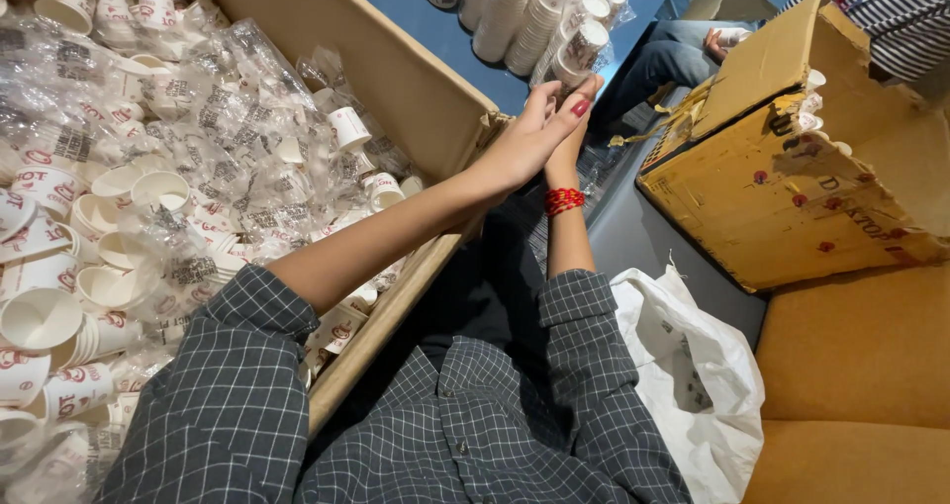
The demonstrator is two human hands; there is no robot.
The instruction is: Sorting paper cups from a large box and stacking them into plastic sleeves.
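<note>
My left hand [522, 140] and my right hand [568, 136] are stretched out in front of me, palms pressed toward each other. Between their fingertips sits the near end of a plastic-wrapped stack of white paper cups [582, 51]. My right wrist wears a red bead bracelet [563, 200]. My left forearm crosses the rim of a big cardboard box [416, 89], which is full of loose and bagged white paper cups with red print [119, 217].
More wrapped cup stacks [515, 14] stand on the blue floor ahead. A battered yellow cardboard box [782, 187] sits at the right, with a white plastic bag [693, 375] beside my lap. Another person in jeans and a striped top [891, 14] sits beyond it.
</note>
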